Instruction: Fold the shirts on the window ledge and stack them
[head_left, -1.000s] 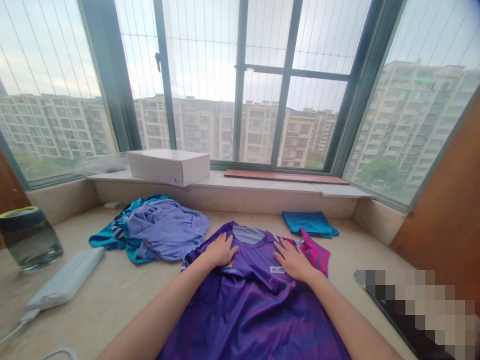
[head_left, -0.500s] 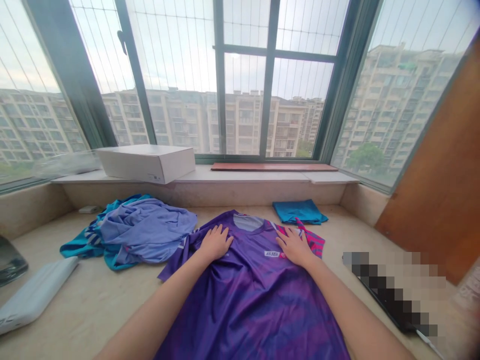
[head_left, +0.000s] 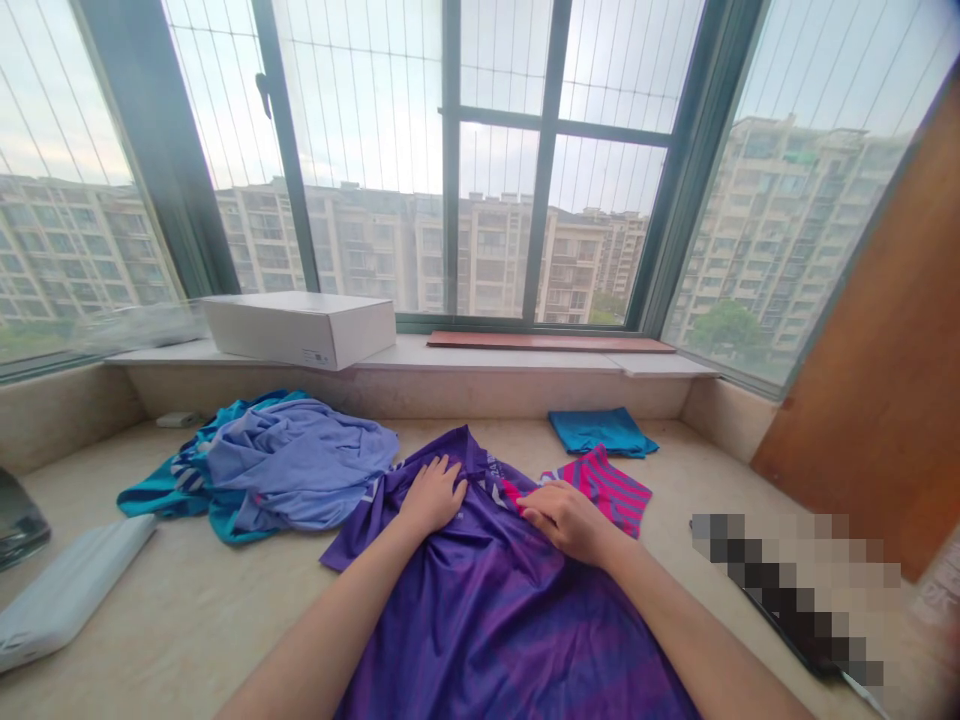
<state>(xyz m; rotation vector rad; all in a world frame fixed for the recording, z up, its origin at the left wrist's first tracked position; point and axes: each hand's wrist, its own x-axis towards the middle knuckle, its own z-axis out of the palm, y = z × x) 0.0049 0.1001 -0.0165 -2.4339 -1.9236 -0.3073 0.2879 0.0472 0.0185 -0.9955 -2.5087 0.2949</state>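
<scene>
A purple shirt [head_left: 480, 620] lies across the ledge in front of me, its collar end toward the window. My left hand [head_left: 433, 497] rests flat on its upper left part, fingers spread. Near the right shoulder, my right hand [head_left: 566, 520] has its fingers closed on the shirt's fabric, which is folded inward and hides most of the neckline. The pink-striped sleeve [head_left: 619, 492] sticks out beyond my right hand.
A heap of lavender and teal clothes [head_left: 300, 460] lies left, a folded teal cloth [head_left: 600, 431] back right. A white box [head_left: 300, 328] stands on the sill. A pale package [head_left: 71, 585] is far left, a partly pixelated dark object [head_left: 787, 610] right.
My right hand has gone from lying spread on the shirt to closing on its fabric. The right shoulder has been drawn inward over the collar; my left hand stays nearly in place.
</scene>
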